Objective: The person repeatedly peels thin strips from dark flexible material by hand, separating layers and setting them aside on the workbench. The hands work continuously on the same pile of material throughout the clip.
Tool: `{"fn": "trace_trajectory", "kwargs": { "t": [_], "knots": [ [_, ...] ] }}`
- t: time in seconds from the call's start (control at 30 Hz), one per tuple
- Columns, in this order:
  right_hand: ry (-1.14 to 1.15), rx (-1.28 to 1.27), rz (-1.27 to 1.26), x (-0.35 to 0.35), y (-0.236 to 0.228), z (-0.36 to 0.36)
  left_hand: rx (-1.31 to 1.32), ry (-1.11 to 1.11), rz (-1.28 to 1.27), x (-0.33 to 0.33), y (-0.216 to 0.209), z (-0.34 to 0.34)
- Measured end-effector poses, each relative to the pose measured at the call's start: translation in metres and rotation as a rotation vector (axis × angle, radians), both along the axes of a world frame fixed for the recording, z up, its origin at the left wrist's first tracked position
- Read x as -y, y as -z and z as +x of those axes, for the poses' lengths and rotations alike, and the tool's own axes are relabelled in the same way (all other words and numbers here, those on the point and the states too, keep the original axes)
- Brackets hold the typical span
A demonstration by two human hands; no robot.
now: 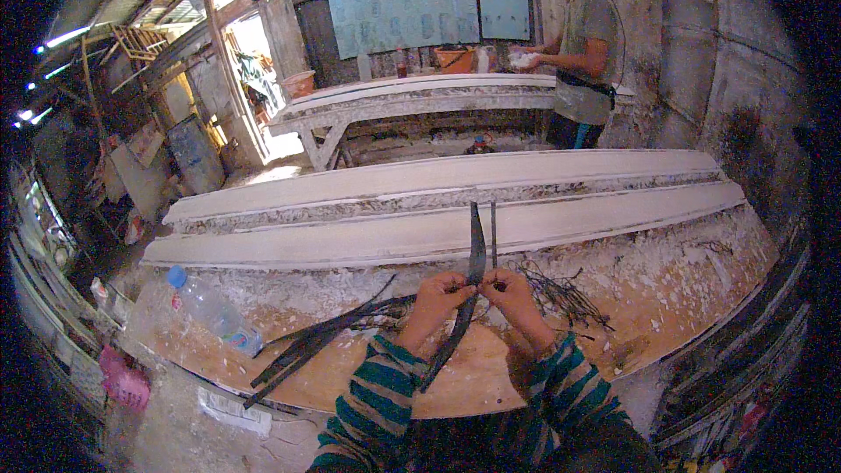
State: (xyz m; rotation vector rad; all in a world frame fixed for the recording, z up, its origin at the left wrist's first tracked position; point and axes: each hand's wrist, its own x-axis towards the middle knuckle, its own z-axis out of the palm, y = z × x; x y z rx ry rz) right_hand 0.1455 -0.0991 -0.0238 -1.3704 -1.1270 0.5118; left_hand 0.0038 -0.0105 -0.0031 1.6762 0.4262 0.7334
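Observation:
Over the front of the work table, my two hands are close together. My left hand (438,302) pinches a wide, dark flat strip (477,241) that stands up above the fingers and hangs down below them. In my right hand (519,302) is a thinner dark strip (493,232), gripped near its lower part and upright beside the wide one. Several long dark strips (307,337) lie loose left of my left hand. Right of my right hand rests a tangled heap of thin dark strips (565,293).
Two long white plaster-like slabs (350,241) run across the white-spattered table (683,289). A clear bottle with a blue cap (210,311) lies at left. Beyond, a person (585,44) works at another long bench (377,101) holding an orange bucket (454,59).

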Motion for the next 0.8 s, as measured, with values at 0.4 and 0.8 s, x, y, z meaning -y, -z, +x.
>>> {"fn": "trace_trajectory", "kwargs": {
  "t": [0.4,0.8],
  "knots": [
    [0.067,0.256,0.043,0.007,-0.013,-0.007,-0.015,-0.069,0.256,-0.005,0.017,0.008],
    [0.038,0.147,0.054,0.004,-0.006,-0.003,-0.055,0.071,-0.063,-0.002,0.006,0.001]
  ]
}}
